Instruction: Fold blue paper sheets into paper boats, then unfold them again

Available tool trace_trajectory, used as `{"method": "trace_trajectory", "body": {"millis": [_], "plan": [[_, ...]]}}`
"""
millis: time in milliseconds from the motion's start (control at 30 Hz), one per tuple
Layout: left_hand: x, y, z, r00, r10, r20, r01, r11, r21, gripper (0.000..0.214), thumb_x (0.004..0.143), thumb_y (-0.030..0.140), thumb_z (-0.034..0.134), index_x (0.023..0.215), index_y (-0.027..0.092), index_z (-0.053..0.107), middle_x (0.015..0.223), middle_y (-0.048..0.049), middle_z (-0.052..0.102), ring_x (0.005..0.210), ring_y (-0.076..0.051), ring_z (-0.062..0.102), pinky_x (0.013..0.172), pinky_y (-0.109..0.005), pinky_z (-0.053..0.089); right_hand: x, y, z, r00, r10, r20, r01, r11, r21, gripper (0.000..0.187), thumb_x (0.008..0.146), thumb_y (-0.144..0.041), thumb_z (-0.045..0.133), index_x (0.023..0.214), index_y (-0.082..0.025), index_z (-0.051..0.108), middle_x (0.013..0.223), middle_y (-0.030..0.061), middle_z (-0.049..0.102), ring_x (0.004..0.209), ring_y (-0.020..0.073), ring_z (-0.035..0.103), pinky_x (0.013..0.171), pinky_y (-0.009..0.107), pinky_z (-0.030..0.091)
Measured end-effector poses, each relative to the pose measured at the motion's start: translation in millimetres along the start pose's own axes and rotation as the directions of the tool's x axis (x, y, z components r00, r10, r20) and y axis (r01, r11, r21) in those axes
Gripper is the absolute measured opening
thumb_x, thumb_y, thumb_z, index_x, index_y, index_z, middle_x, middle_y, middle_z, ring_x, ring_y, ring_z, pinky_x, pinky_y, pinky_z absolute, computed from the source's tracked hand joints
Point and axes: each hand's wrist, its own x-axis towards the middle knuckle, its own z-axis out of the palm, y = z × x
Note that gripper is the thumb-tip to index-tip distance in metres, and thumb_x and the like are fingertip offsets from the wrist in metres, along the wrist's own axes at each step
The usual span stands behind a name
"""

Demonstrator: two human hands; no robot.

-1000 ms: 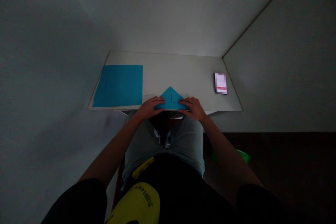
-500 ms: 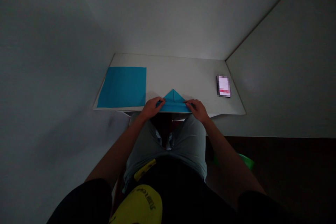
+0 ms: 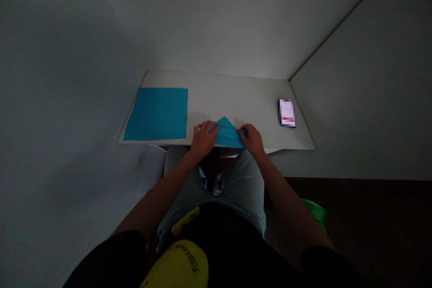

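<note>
A piece of blue paper (image 3: 228,135), folded to a point at its far end, lies at the table's near edge between my hands. My left hand (image 3: 204,137) rests over its left side, with the thumb and fingers on the paper. At the right edge my right hand (image 3: 252,137) pinches the paper between thumb and fingertips. Creases run across the paper and down from its peak. Part of its left side is hidden under my left hand.
A flat blue sheet (image 3: 157,114) lies on the left of the white table (image 3: 232,92). Toward the right end is a phone (image 3: 286,113) with a lit, blurred screen. Walls border the table at the back and right. Something green (image 3: 315,209) stands on the floor at lower right.
My left hand has shifted right and further onto the folded paper. The paper has turned slightly and moved a little to the right. My right hand has stayed at its right edge.
</note>
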Motion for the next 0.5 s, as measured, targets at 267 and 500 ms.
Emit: {"method": "trace_trajectory", "body": {"millis": [267, 500], "plan": [[-11.0, 11.0, 27.8, 0.981, 0.129, 0.142, -0.125, 0.991, -0.038, 0.058, 0.116, 0.037, 0.043, 0.170, 0.017, 0.053, 0.181, -0.0146, 0.046, 0.173, -0.033, 0.038, 0.142, -0.059, 0.031, -29.1, -41.0, 9.1, 0.987, -0.161, 0.029, 0.164, 0.969, -0.185, 0.049, 0.118, -0.040, 0.046, 0.162, -0.025, 0.063, 0.171, 0.0176, 0.055, 0.159, 0.0386, 0.050, 0.130, 0.063, 0.044], [-14.8, -0.6, 25.8, 0.978, 0.134, 0.158, -0.131, 0.991, -0.025, 0.073, 0.112, 0.047, 0.053, 0.176, 0.013, 0.044, 0.186, -0.0185, 0.033, 0.176, -0.037, 0.029, 0.146, -0.061, 0.023, -56.0, -39.1, 18.4, 0.943, -0.276, 0.185, 0.307, 0.937, -0.166, 0.069, 0.118, -0.054, 0.048, 0.179, -0.022, 0.043, 0.180, 0.0169, 0.047, 0.168, 0.0364, 0.045, 0.137, 0.063, 0.038]]}}
